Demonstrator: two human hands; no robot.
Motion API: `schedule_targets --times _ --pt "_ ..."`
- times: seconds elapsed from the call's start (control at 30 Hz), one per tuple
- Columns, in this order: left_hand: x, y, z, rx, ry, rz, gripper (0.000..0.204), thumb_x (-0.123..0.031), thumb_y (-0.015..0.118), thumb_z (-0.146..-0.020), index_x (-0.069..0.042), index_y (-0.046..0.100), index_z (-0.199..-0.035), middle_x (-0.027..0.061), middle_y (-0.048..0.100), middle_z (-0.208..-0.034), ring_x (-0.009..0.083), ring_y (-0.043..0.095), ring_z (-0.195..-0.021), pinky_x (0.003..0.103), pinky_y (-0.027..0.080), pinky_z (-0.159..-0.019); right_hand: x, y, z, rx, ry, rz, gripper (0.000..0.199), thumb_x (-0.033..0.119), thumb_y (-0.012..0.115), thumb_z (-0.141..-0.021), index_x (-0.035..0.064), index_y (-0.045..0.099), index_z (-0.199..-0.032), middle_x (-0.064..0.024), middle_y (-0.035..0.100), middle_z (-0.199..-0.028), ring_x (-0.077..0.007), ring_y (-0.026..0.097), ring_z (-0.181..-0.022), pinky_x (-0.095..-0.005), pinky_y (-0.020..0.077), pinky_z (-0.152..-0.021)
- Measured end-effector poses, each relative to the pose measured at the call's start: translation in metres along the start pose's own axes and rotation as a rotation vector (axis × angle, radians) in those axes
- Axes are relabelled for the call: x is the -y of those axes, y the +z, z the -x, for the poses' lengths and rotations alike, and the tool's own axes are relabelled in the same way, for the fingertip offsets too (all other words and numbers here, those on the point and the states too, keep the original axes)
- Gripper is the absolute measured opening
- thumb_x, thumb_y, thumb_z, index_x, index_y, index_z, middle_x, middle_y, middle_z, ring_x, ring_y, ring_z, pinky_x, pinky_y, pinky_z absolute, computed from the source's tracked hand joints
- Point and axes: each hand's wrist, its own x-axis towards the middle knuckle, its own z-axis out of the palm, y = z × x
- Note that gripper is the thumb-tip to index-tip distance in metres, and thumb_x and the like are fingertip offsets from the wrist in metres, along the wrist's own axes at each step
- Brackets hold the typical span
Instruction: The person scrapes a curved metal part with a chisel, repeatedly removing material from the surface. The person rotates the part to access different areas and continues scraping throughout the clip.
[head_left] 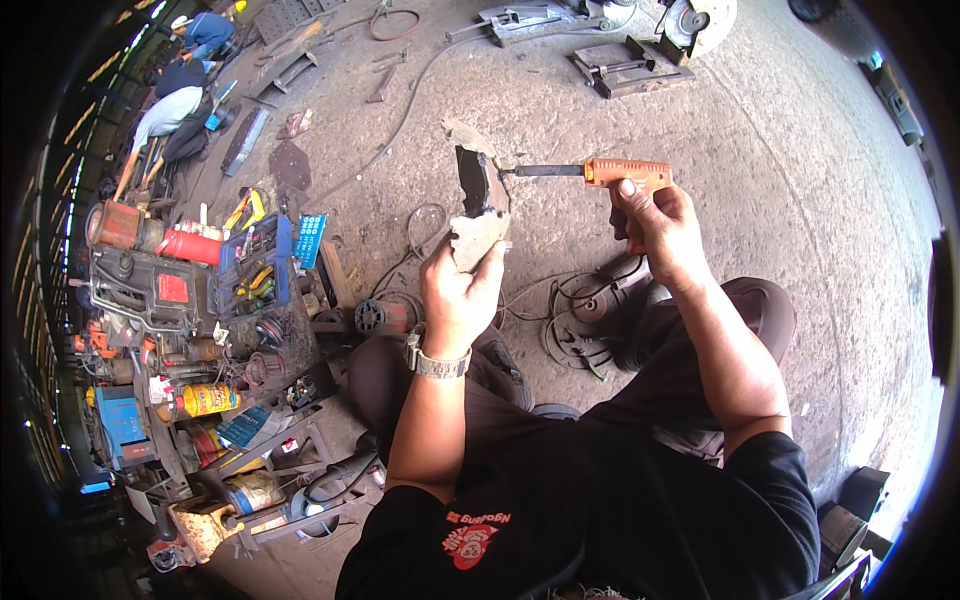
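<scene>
Scrap (485, 190), pale and torn, is up above the floor (560, 120) in the left hand (462, 300), fingers clamped on its low end. Right of the scrap, the right hand's (662, 232) fingers wrap an orange tool (625, 173), its tip close by. Left of the scrap is a blue toolbox (284, 255).

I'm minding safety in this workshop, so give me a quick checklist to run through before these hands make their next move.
1. Ragged piece held: ok, the left hand grips its lower end.
2. Orange pistol-grip tool held by its handle: ok, in the right hand.
3. Dark barrel aimed at the piece: ok, it points at the right edge; whether the tip touches is unclear.
4. Gloves on: not ok, both hands are bare.
5. Wrists free of metal: not ok, a metal-banded watch is on the left one.
6. Tool switched off: cannot tell.
</scene>
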Motion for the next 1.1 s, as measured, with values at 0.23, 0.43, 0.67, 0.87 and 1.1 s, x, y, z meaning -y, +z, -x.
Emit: schedule_targets --times 0.23,0.43,0.67,0.87,1.1 --pt "-0.002 0.002 0.0 -0.005 -0.007 0.047 0.026 0.001 0.068 -0.09 0.005 0.069 -0.116 0.0163 0.076 -0.108 0.024 0.075 -0.097 0.035 0.058 -0.085 0.0 0.009 0.002 -0.057 -0.046 -0.059 0.034 0.04 0.072 -0.096 0.0067 0.064 -0.101 -0.0012 0.063 -0.073 -0.0043 0.048 -0.053 -0.0205 0.0371 -0.046" --pt "-0.004 0.002 0.0 -0.009 -0.006 0.043 0.025 0.001 0.068 -0.09 0.004 0.069 -0.115 0.0161 0.076 -0.107 0.024 0.075 -0.097 0.035 0.059 -0.084 0.001 0.007 0.003 -0.043 -0.044 -0.008 0.035 0.039 0.072 -0.096 0.0061 0.064 -0.104 -0.0009 0.063 -0.075 -0.0047 0.051 -0.056 -0.0205 0.0399 -0.048" --pt "-0.003 0.003 0.0 -0.008 0.009 0.028 0.026 0.001 0.068 -0.09 0.004 0.069 -0.116 0.0161 0.076 -0.107 0.0244 0.075 -0.096 0.035 0.059 -0.084 0.001 0.008 0.005 -0.044 -0.092 0.023 0.039 0.039 0.073 -0.096 0.0039 0.064 -0.111 -0.0026 0.067 -0.081 -0.0073 0.059 -0.065 -0.0228 0.0466 -0.053" --pt "-0.003 0.003 -0.001 -0.014 -0.004 -0.013 0.025 0.0 0.069 -0.09 0.004 0.069 -0.114 0.0168 0.076 -0.107 0.0256 0.075 -0.096 0.036 0.059 -0.084 -0.003 0.012 0.007 -0.068 -0.177 0.047 0.034 0.034 0.072 -0.097 0.0037 0.063 -0.11 -0.0012 0.066 -0.081 -0.0049 0.055 -0.061 -0.0213 0.0442 -0.051" --pt "-0.003 0.003 0.0 -0.022 -0.013 -0.017 0.024 -0.001 0.069 -0.09 0.004 0.069 -0.114 0.017 0.076 -0.106 0.0258 0.075 -0.097 0.036 0.058 -0.084 -0.003 0.012 0.009 -0.037 -0.207 0.05 0.035 0.027 0.073 -0.097 0.0014 0.063 -0.118 -0.0045 0.069 -0.084 -0.01 0.064 -0.071 -0.0262 0.0519 -0.063"
